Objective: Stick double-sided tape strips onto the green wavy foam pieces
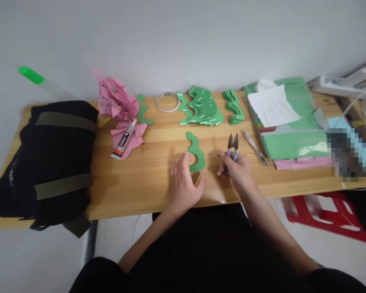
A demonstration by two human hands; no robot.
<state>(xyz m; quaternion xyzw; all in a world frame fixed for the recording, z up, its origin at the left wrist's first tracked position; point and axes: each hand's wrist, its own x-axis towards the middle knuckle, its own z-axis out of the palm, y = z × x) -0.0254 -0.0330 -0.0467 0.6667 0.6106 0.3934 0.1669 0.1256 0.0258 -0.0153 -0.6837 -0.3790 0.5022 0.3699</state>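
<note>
A wavy-edged green cutout (196, 156) lies flat on the wooden table in front of me. My left hand (185, 179) rests at its lower left, thumb and fingers apart, with fingertips at or very near its edge; I cannot tell whether they touch. In my right hand (236, 167) is a pair of thread snips (233, 142), blades pointing away from me and a little apart. A pen-like craft tool (254, 147) lies just right of the snips. Behind the cutout are a large pile of green cutouts (204, 106) with white strips and a smaller green stack (232, 106).
A black bag (64, 158) takes up the table's left end. Near it are pink pieces (117, 97), a glue tube (124, 140) and a ring-shaped roll (167, 101). On the right lie a green packet (295, 142) and white paper (273, 106). A red stool (332, 213) stands below.
</note>
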